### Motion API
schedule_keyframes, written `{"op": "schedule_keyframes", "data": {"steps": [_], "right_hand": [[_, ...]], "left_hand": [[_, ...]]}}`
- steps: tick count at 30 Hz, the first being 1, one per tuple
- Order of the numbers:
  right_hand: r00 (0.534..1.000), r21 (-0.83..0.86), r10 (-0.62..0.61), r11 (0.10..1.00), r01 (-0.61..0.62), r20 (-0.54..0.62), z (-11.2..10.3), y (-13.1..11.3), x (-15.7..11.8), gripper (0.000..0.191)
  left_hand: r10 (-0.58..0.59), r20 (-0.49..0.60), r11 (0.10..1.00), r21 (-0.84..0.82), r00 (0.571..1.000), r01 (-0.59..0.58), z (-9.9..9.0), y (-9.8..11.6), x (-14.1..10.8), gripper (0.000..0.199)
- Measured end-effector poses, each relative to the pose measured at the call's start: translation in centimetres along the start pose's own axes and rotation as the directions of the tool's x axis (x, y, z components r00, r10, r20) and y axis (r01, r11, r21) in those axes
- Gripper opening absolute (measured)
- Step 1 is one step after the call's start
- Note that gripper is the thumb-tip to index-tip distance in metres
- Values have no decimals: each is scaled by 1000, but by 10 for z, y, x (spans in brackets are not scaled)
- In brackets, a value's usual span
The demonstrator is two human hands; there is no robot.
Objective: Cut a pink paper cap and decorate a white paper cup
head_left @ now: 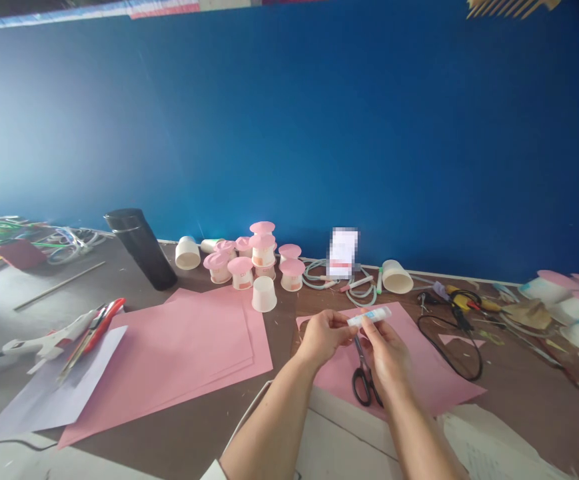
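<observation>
Closest in, black-handled scissors (362, 387) lie on a pink sheet (424, 347) on the worktop (179, 430). Just beyond the handles, here's the white tube (370, 316), raised between both hands: the right hand (390, 357) pinches its barrel, the left hand (323, 339) closes fingertips around the near-left end. It looks light and stiff, smooth enough to slip, hardly fragile; mid-barrel is the sound hold. Farther out, a plain paper cup (264, 295) sits upside down, then pink-topped cups (262, 252) cluster before the blue wall (289, 133).
</observation>
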State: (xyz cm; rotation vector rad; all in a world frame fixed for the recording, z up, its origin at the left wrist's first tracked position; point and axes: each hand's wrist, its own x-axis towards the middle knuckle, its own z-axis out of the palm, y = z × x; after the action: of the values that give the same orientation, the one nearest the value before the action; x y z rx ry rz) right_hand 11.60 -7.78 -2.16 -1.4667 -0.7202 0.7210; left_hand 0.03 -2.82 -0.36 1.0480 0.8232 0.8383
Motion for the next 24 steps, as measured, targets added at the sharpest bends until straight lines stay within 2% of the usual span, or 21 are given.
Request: {"op": "schedule_keyframes", "data": {"steps": [9, 12, 15, 17, 19, 21, 24], "right_hand": [[998, -1, 46, 999, -46, 43, -3, -2, 0, 63], [998, -41, 48, 998, -47, 40, -3, -4, -1, 63], [999, -112, 23, 994, -18, 43, -4, -10, -3, 60], [996, -129, -31, 991, 42, 84, -4, -15, -6, 56], [988, -121, -67, 989, 84, 141, -4, -19, -10, 51], [976, -105, -57, 991, 80, 208, -3, -21, -13, 46], [955, -67, -17, 997, 38, 296, -2, -23, -18, 46]], "left_hand": [[-64, 32, 993, 105, 997, 61, 0, 4, -4, 43], [-62, 26, 991, 118, 998, 59, -1, 2, -3, 42], [-14, -10, 991, 132, 1000, 15, -3, 3, -3, 44], [7, -79, 988, 152, 997, 5, -5, 7, -4, 46], [-40, -135, 983, 173, 990, 63, -9, 12, -4, 48], [-66, -157, 981, 169, 985, 93, -12, 16, -4, 49], [-17, -158, 992, 123, 987, 37, -15, 21, -6, 51]]}}
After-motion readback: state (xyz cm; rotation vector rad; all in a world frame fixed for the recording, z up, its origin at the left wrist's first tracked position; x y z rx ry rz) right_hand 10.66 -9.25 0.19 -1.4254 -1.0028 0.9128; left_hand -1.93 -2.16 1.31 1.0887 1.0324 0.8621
